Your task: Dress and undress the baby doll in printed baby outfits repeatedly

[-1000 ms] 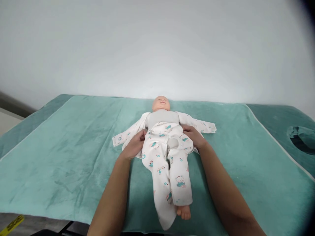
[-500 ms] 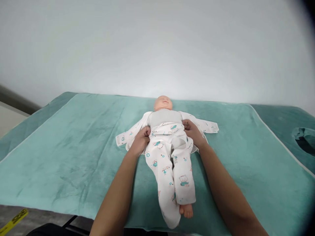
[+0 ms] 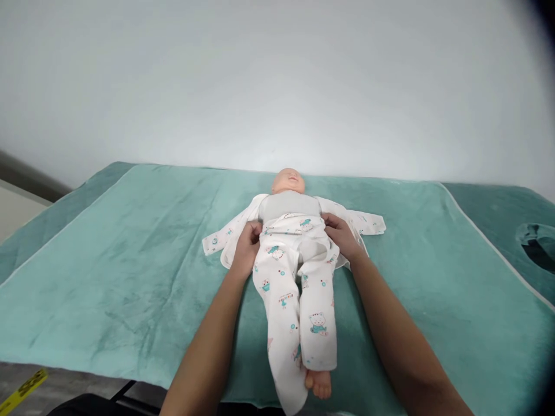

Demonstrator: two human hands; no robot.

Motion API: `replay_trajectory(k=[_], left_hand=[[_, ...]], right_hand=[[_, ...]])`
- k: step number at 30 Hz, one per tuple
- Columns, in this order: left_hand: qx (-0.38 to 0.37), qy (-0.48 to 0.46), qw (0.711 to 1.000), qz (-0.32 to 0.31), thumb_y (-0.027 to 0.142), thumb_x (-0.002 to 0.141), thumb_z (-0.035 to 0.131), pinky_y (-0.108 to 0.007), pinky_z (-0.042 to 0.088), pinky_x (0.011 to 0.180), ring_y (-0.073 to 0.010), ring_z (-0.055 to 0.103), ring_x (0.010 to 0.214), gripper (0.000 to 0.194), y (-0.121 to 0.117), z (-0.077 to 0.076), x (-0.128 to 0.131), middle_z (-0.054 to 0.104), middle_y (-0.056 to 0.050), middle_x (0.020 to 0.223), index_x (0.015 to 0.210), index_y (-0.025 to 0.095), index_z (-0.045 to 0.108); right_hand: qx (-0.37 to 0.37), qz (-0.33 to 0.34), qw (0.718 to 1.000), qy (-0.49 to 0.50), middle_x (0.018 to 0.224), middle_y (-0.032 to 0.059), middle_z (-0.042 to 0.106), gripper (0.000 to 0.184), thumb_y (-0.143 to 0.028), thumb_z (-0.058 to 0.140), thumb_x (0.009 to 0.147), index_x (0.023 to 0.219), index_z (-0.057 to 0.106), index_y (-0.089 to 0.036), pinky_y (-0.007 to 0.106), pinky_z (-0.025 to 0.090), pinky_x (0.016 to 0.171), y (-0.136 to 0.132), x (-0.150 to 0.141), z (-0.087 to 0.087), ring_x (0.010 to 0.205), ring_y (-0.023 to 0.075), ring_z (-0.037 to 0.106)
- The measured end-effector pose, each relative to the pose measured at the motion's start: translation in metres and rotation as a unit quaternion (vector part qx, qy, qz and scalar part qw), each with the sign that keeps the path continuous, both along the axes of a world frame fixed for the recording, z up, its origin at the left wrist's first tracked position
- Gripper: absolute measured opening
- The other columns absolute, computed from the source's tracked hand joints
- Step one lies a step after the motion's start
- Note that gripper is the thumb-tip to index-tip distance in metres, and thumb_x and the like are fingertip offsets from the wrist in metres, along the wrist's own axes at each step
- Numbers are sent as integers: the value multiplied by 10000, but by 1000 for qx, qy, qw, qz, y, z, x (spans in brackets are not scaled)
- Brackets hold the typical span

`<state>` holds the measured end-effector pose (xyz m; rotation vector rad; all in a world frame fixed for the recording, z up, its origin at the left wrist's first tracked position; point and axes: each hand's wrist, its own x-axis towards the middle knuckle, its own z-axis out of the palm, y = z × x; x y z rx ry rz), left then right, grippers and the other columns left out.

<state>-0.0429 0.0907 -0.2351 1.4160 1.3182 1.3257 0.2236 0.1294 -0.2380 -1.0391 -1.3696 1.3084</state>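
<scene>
on a light green cloth [image 3: 130, 277], a doll [image 3: 288, 182] lies on its back, head at the far edge, one bare foot [image 3: 319, 383] showing near us below the right cuff of its white printed trousers [image 3: 280, 289]. we grasp the waistband [image 3: 288, 220]: our left hand [image 3: 247, 247], fingers curled, at the left side, our right hand [image 3: 343, 236] at the right, fingertips partly hidden. a matching jacket [image 3: 366, 222] spreads open beneath the doll, sleeves stretched left and right. a pale wall [image 3: 277, 86] rises behind.
</scene>
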Motion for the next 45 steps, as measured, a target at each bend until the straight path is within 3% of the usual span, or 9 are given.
replay_trajectory(k=[5,11,14,19,23,29,36,41,45], left_hand=[[89,54,994,42,324,825,661,-337,502,884,-210,617,1033,216,3,-1,-4,649,-69,1104,1016,227,629],[98,80,992,4,312,911,581,-394,450,1067,-223,619,1159,235,6,4,-11,692,-58,1211,1080,228,722],[88,75,993,2,338,941,562,-403,434,1095,-222,625,1166,248,6,7,-11,706,-60,1198,1068,229,745],[73,72,994,-36,361,883,670,-372,478,1035,-222,611,1176,252,7,10,-15,661,-74,1246,1089,236,743],[101,98,988,-59,356,888,670,-347,505,981,-208,624,1130,245,8,10,-17,651,-75,1228,1094,240,735],[142,222,965,11,384,981,499,-346,479,971,-203,641,1038,278,12,7,-8,714,-69,1082,1026,210,711],[3,198,975,96,448,986,420,-327,460,841,-226,640,946,339,28,7,-4,732,-51,1001,1018,208,657],[-2,203,974,101,413,987,400,-328,437,800,-223,617,881,298,32,26,3,708,-61,941,932,204,606],[37,209,969,126,414,994,377,-334,427,795,-224,598,872,290,34,41,17,687,-65,935,952,208,578]], right_hand=[[102,-38,990,-95,800,-12,596,103,-274,548,821,830,630,-212,287,416,755,-2,0,-1,799,173,520],[168,-80,972,-145,843,9,619,227,-374,540,923,798,634,-210,292,433,804,-1,0,-1,837,171,551],[138,-127,973,-134,826,5,638,206,-384,597,880,792,649,-205,292,439,783,3,-1,-1,821,171,559],[28,-151,981,-115,765,-9,652,237,-437,665,798,812,694,-202,284,434,703,6,-3,-2,758,168,557],[39,-76,993,-81,803,-13,639,201,-387,714,743,841,678,-215,279,446,732,5,0,0,785,163,566],[92,11,991,-91,955,11,618,125,-333,655,806,845,627,-217,277,448,797,0,3,10,859,152,555],[129,-143,963,-187,818,20,656,139,-372,590,827,811,617,-237,328,471,782,7,-12,8,804,198,587],[219,-170,933,-229,896,54,680,179,-406,515,883,806,561,-252,352,479,836,9,-17,9,874,224,615],[151,-206,931,-260,881,50,684,179,-429,486,896,890,532,-257,361,464,797,22,-12,12,837,237,622]])
